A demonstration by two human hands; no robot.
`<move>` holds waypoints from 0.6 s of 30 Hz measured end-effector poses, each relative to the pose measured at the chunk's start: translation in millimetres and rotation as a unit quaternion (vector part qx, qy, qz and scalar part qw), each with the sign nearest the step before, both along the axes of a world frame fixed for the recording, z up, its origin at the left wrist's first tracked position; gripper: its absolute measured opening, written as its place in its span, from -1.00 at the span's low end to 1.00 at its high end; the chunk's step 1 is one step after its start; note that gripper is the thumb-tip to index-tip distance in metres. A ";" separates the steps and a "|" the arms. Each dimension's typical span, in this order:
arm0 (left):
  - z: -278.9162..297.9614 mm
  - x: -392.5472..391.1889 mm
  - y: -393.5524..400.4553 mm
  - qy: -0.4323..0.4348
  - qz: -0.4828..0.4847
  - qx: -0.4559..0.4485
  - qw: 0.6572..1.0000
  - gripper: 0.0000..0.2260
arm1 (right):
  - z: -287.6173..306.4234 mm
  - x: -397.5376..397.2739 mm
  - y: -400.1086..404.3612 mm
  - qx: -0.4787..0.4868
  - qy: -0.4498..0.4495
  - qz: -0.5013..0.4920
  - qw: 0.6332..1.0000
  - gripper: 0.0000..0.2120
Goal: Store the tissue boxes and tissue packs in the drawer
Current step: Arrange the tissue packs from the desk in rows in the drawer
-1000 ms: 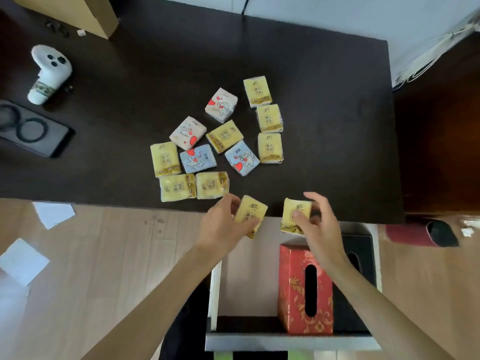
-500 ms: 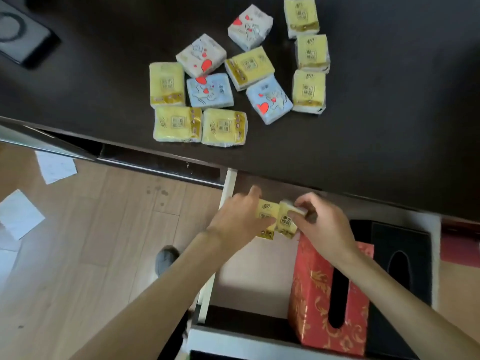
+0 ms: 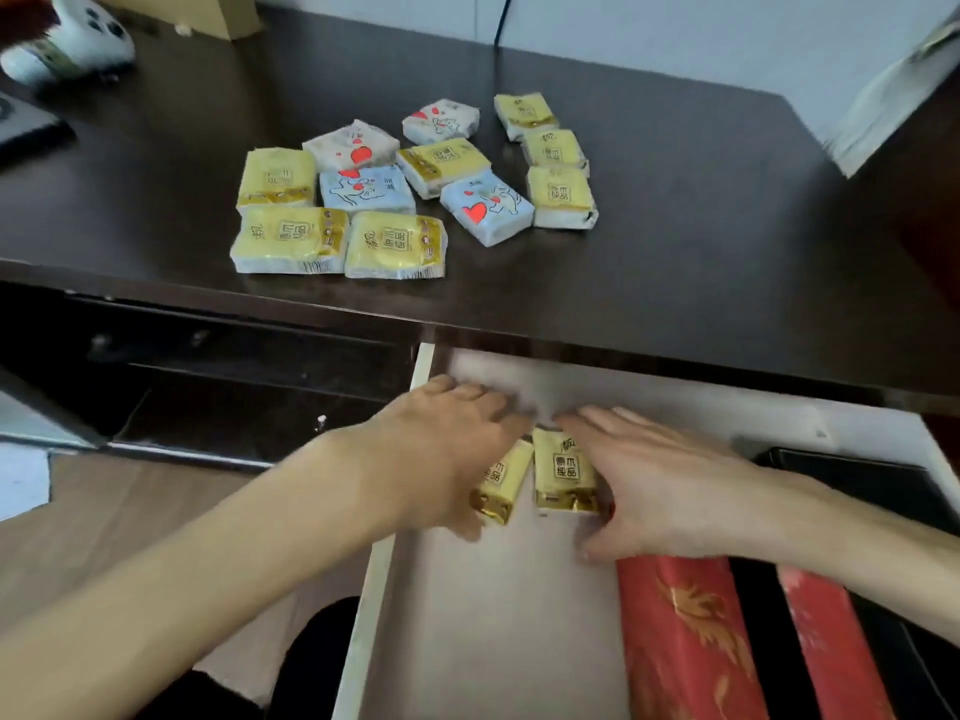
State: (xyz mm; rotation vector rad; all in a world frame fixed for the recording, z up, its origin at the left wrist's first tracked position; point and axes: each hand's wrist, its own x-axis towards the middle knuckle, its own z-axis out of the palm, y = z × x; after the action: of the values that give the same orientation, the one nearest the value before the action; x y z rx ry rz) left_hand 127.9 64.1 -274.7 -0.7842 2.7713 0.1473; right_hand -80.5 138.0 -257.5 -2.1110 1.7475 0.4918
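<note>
Yellow tissue packs (image 3: 563,472) lie side by side on the drawer (image 3: 498,615) floor, long axes pointing away, between the left hand (image 3: 441,454) and right hand (image 3: 660,485), both spread flat with nothing gripped.

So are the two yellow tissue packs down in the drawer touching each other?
Apart, at least along the stretch in view. The head view shows a pale strip of drawer floor between the left pack and the right pack; their far ends are hidden by the hands.

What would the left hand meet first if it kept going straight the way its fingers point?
Probably nothing close: the left hand points toward the back of the open white drawer, under the dark wooden desk top. The drawer floor ahead looks bare, though depth is unclear.
</note>
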 end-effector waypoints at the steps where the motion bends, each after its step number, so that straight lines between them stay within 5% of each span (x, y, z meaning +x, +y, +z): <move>1: -2.9 0.7 1.5 -0.017 0.002 -0.003 1.000 -0.15 | -4.3 1.2 -2.1 -0.004 0.007 0.015 1.000 0.03; 6: 2.5 -6.5 19.3 0.008 0.062 -0.033 0.998 -0.42 | -3.7 13.0 -5.9 -0.049 -0.007 -0.005 0.999 -0.47; 18: 4.6 -14.2 27.4 0.017 0.094 0.001 0.995 -0.37 | -9.6 9.0 -6.0 -0.042 -0.020 -0.037 0.998 -0.34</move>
State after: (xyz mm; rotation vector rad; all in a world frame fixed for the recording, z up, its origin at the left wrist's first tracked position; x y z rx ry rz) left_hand 113.6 91.5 -270.1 -1.0516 2.7234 0.1991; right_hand -71.5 131.9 -267.1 -2.0887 1.8455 0.3590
